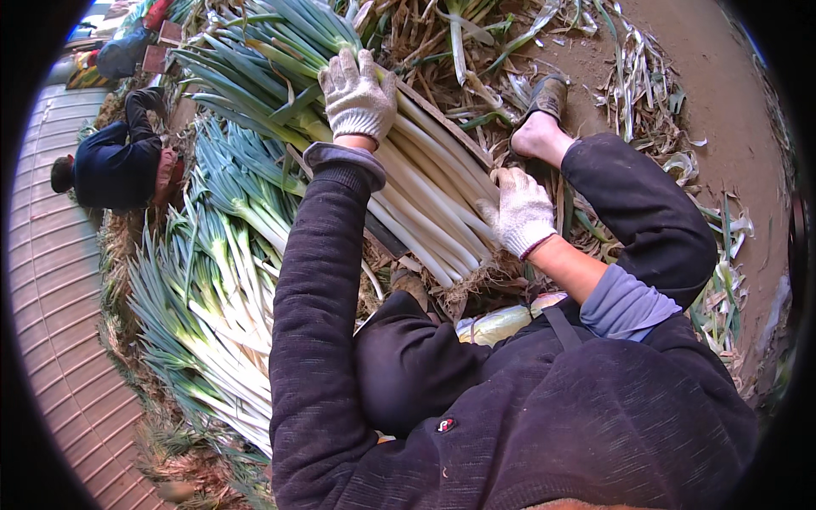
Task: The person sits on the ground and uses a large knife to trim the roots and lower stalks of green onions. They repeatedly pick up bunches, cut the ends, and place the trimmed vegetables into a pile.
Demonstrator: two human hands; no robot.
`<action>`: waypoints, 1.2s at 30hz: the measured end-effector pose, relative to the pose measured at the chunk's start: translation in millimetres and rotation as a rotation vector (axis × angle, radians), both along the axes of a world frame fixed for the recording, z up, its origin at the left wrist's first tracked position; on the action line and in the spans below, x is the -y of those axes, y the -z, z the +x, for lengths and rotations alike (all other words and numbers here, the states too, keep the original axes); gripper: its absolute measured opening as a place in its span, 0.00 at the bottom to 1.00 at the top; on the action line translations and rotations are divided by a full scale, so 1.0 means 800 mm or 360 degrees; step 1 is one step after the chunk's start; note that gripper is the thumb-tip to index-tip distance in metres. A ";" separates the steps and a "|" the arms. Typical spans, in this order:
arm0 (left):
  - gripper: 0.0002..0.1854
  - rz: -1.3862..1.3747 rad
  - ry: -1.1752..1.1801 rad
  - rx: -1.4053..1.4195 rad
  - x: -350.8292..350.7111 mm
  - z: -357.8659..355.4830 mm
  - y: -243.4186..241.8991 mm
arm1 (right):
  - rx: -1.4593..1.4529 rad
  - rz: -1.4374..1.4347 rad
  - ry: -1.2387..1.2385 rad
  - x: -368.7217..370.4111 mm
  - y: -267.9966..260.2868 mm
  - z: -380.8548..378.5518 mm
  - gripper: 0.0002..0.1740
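A thick bundle of long green onions [424, 191] lies slantwise before me on a wooden frame [446, 121]. Its green leaves [255, 83] point to the upper left and its stringy roots [468, 280] towards me. My left hand [360, 95], in a white knit work glove, lies palm down across the bundle where leaves meet pale stalks. Against the stalks' right side, near the root end, rests my gloved right hand [519, 210], thumb and fingers spread. The undersides of both hands are hidden.
A heap of green onions [223, 306] lies to my left. Dry husks and leaf scraps [637, 83] litter the dirt floor [720, 146]. Another person [118, 162] bends over at the far left, beside a ribbed wall or sheet [60, 287]. My bent right leg [637, 210] stands at the right.
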State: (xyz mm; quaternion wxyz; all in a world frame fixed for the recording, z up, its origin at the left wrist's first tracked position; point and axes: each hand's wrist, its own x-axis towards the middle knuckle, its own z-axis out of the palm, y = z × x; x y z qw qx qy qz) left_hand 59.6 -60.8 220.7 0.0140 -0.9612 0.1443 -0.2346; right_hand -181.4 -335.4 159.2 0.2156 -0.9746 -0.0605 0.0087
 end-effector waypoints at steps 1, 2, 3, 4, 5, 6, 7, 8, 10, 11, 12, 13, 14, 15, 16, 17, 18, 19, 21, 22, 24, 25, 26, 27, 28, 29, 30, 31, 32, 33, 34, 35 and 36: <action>0.34 -0.0069 0.0078 0.0120 -0.001 0.002 0.007 | 0.0166 0.0017 -0.0004 -0.004 0.003 0.003 0.42; 0.33 -0.0060 0.0091 0.0143 -0.002 0.003 0.013 | -0.0089 0.0057 0.0052 -0.008 0.007 0.006 0.42; 0.33 -0.0076 0.0119 0.0209 -0.003 0.005 0.017 | -0.0236 0.0101 0.0094 -0.013 0.013 0.012 0.43; 0.33 -0.0079 0.0132 0.0217 -0.004 0.004 0.020 | -0.0411 0.0165 0.0115 -0.017 0.019 0.014 0.44; 0.33 -0.0099 0.0116 0.0161 -0.003 0.007 0.021 | -0.0465 0.0137 0.0071 -0.017 0.025 0.019 0.44; 0.35 -0.0070 0.0087 0.0106 -0.003 0.006 0.022 | -0.0479 0.0145 0.0090 -0.020 0.030 0.019 0.44; 0.36 -0.0010 0.0005 0.0007 -0.001 0.007 0.020 | -0.0498 0.0136 0.0099 -0.020 0.034 0.022 0.43; 0.35 -0.0121 0.0047 -0.0002 -0.001 0.008 0.016 | -0.0422 0.0168 0.0077 -0.021 0.038 0.021 0.43; 0.35 -0.0107 0.0020 0.0009 0.000 0.009 0.007 | -0.0449 0.0098 0.0105 -0.018 0.039 0.021 0.42; 0.35 -0.0138 0.0038 -0.0063 -0.001 0.006 0.003 | -0.0478 0.0132 0.0106 -0.015 0.036 0.020 0.43; 0.37 -0.0085 0.0057 -0.0048 -0.004 0.002 -0.003 | -0.0460 0.0183 0.0098 -0.012 0.030 0.019 0.43; 0.38 -0.0204 0.0044 0.0038 -0.007 -0.006 -0.007 | -0.0449 0.0229 0.0106 -0.011 0.022 0.018 0.44; 0.39 -0.0317 0.0016 0.0073 -0.012 -0.020 -0.009 | -0.0240 0.0136 0.0066 -0.009 0.012 0.016 0.44; 0.40 -0.0411 -0.0069 -0.0003 -0.016 -0.035 -0.010 | -0.0027 0.0059 0.0027 -0.009 0.001 0.013 0.45; 0.41 -0.0394 -0.0152 0.0047 -0.024 -0.057 -0.011 | 0.0102 -0.0046 -0.0019 -0.009 -0.011 0.010 0.45; 0.40 -0.0282 -0.0269 0.0100 -0.028 -0.080 -0.008 | 0.0509 -0.0006 -0.0145 -0.009 -0.024 0.005 0.39; 0.39 -0.0326 -0.0320 -0.0059 -0.034 -0.099 -0.008 | 0.0572 0.0080 -0.0318 -0.014 -0.035 -0.002 0.34; 0.38 -0.0351 -0.0460 -0.0325 -0.039 -0.113 -0.008 | 0.0677 0.0180 -0.0446 -0.020 -0.045 -0.009 0.28; 0.35 -0.0267 -0.0375 -0.0207 -0.039 -0.134 -0.006 | 0.0502 0.0093 -0.0587 -0.051 -0.053 -0.016 0.13; 0.32 -0.0359 -0.0288 -0.0254 -0.042 -0.138 -0.008 | 0.0346 0.0053 -0.0575 -0.066 -0.052 -0.014 0.12; 0.19 -0.0163 0.0134 -0.0098 -0.046 -0.140 -0.014 | 0.0141 -0.0044 -0.0490 -0.086 -0.045 -0.006 0.14; 0.16 -0.0071 0.0362 -0.0147 -0.049 -0.138 -0.019 | 0.0092 -0.0035 -0.0504 -0.091 -0.040 -0.001 0.15; 0.12 -0.0067 0.0461 -0.0150 -0.054 -0.138 -0.023 | 0.0036 -0.0022 -0.0530 -0.092 -0.035 0.003 0.15; 0.11 -0.0090 0.0502 -0.0139 -0.058 -0.137 -0.027 | -0.0094 -0.0045 -0.0570 -0.091 -0.030 0.006 0.15; 0.11 -0.0115 0.0555 -0.0124 -0.064 -0.136 -0.031 | -0.0082 0.0074 -0.0531 -0.087 -0.026 0.010 0.13; 0.11 -0.0176 0.0606 -0.0067 -0.069 -0.137 -0.033 | -0.0060 0.0119 -0.0545 -0.084 -0.024 0.010 0.12; 0.09 -0.0236 0.0645 0.0009 -0.072 -0.136 -0.034 | -0.0127 0.0112 -0.0558 -0.080 -0.023 0.012 0.11; 0.09 -0.0284 0.0663 0.0008 -0.075 -0.137 -0.034 | -0.0164 0.0083 -0.0514 -0.078 -0.024 0.012 0.11; 0.09 -0.0271 0.0664 0.0006 -0.076 -0.135 -0.032 | -0.0166 0.0074 -0.0511 -0.078 -0.027 0.013 0.10; 0.09 -0.0258 0.0688 0.0015 -0.077 -0.134 -0.030 | -0.0234 -0.0010 -0.0522 -0.079 -0.030 0.015 0.10; 0.08 -0.0249 0.0670 0.0005 -0.077 -0.132 -0.028 | -0.0262 -0.0093 -0.0503 -0.083 -0.035 0.018 0.11; 0.07 -0.0197 0.0653 -0.0042 -0.075 -0.130 -0.026 | -0.0324 -0.0157 -0.0529 -0.088 -0.039 0.022 0.11; 0.05 -0.0182 0.0636 -0.0072 -0.073 -0.127 -0.025 | -0.0355 -0.0186 -0.0530 -0.092 -0.044 0.029 0.12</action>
